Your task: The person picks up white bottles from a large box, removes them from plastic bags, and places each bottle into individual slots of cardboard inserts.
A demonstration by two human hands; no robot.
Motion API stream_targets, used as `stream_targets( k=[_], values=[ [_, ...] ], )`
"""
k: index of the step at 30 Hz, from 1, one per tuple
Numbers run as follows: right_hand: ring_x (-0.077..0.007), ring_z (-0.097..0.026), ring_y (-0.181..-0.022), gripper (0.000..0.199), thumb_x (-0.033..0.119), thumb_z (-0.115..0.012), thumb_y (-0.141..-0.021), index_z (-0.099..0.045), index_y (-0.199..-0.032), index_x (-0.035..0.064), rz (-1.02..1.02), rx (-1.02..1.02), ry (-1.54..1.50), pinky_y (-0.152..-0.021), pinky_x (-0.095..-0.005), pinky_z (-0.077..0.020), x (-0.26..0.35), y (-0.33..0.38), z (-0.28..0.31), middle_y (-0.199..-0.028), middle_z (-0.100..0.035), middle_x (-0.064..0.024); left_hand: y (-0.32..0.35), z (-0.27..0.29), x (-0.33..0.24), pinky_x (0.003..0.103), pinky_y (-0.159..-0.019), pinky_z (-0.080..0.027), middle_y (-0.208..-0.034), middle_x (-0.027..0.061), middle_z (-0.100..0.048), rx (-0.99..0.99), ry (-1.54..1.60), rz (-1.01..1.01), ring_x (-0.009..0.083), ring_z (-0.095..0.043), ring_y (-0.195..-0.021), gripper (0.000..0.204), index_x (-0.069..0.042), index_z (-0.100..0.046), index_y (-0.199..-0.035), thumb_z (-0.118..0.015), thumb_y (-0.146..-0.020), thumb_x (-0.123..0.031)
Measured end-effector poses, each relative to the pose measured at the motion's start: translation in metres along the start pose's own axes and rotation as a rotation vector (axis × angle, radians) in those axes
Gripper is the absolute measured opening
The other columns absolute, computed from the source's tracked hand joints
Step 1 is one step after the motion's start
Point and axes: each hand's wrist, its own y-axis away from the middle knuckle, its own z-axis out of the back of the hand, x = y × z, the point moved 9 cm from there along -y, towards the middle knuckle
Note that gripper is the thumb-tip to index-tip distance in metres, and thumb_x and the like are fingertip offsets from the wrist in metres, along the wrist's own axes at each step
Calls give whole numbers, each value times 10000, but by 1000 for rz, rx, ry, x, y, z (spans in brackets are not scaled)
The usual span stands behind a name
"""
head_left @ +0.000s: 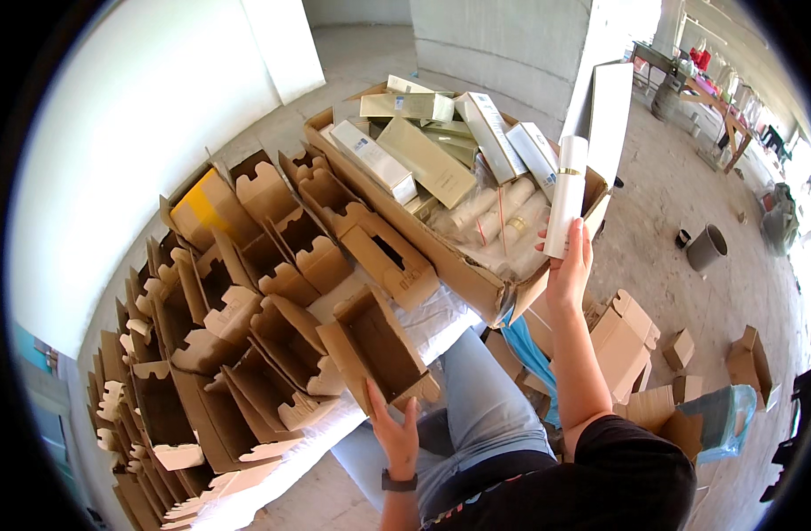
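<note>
My right hand is raised and grips a white tube-shaped bottle with a gold band by its lower end, upright over the near right corner of a large cardboard carton. My left hand holds the near end of a small open brown cardboard box, empty inside, above my knee. A dark watch sits on that wrist. The carton holds several long boxed products and more white bottles under clear plastic.
Many small open cardboard boxes stand packed together on a white surface at my left. Loose cardboard boxes and scraps lie on the concrete floor at right, with a grey cylinder. A white wall runs along the left; tables stand far back right.
</note>
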Motion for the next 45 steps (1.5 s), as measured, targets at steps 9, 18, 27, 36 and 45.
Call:
stream_targets(
  k=[9,18,27,36,45],
  values=[
    [-190,-582,-804,421,355,-430,-1024,-445,-1307,43,-180,177,-389,-648,-299,-497,-12,-9,1,-1089,-605,-151,-1,0,-7,443,-1092,-323,-1462,257,-369,-10,27,11,429,-375,-1329,794,-19,-272,-1482,-703,-832,-165],
    [-167,-540,-492,756,422,-569,-883,-284,-1393,-58,-233,841,-271,-306,-235,-412,29,96,-80,-1179,-503,-326,-1,4,-14,420,-1041,-399,-1429,265,-404,-27,-50,-60,430,-431,-1286,758,5,-276,-1471,-683,-867,-208],
    [-245,-643,-848,672,185,-518,-928,-205,-1514,84,-1103,1018,-21,-603,-344,-534,-51,247,-108,-1241,-564,-215,3,-1,-1,440,-940,-467,-1429,223,-427,4,-5,-15,437,-504,-1195,808,-44,-249,-1493,-680,-815,-132],
    [-265,-577,-1113,699,88,-502,-954,-110,-1533,91,-1048,740,25,-903,-393,-490,-101,250,-101,-1352,-459,-174,-1,4,-9,431,-938,-468,-1422,225,-430,-44,-56,-65,441,-488,-1206,869,-47,-252,-1491,-717,-758,-73],
    [-336,-265,-1426,707,57,-598,-880,-253,-1497,54,-164,1028,639,-1114,-383,-275,-97,235,-119,-1533,-254,-227,-2,7,-11,436,-889,-493,-1361,261,-467,-51,-59,-51,450,-519,-1155,808,-54,-289,-1477,-731,-809,-161]
  ],
)
